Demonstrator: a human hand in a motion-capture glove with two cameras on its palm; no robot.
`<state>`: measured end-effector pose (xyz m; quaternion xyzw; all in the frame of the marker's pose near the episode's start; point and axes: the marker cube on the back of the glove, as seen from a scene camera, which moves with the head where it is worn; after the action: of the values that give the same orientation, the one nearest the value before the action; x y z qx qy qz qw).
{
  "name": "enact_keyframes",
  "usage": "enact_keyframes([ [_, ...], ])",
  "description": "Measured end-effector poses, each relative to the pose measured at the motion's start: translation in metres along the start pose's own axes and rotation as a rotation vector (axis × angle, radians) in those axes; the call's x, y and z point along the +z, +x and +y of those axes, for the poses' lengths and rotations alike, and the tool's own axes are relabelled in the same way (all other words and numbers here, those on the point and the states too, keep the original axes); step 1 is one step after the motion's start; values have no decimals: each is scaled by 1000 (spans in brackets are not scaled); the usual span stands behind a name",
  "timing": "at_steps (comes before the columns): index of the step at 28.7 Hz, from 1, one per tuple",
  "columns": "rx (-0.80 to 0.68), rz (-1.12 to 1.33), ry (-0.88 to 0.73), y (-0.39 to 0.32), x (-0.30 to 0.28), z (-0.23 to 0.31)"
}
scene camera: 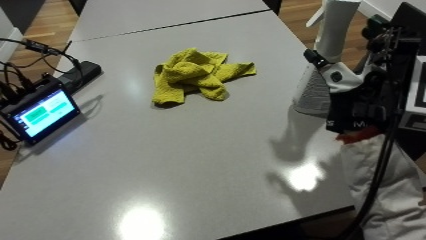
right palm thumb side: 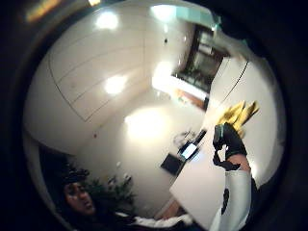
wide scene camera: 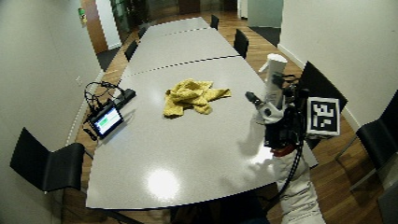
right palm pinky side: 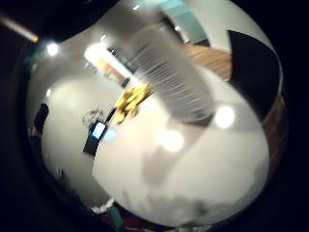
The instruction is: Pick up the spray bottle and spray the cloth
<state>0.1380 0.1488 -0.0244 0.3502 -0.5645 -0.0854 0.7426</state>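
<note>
A white spray bottle [scene camera: 318, 75] is held above the right edge of the grey table [scene camera: 200, 165], lifted clear of its surface, by the gloved right hand [scene camera: 363, 107]. The grip appears to be wrapped round the bottle's body, though the fingers themselves are largely hidden by the glove's rig. A crumpled yellow cloth [scene camera: 196, 76] is seen lying on the table, well apart from the bottle. A small lit screen [scene camera: 41, 114] with cables is set near the table's left edge. In the little finger side view, the ribbed bottle [right palm pinky side: 171, 72] is shown close to the palm.
</note>
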Motion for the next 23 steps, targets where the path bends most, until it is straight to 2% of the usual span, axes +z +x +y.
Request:
enact_keyframes([
  [3,26,64,135,43,-19,-25],
  [8,144,54,95,83,-16,-51],
  [23,173,-11,176,112,-23,-61],
])
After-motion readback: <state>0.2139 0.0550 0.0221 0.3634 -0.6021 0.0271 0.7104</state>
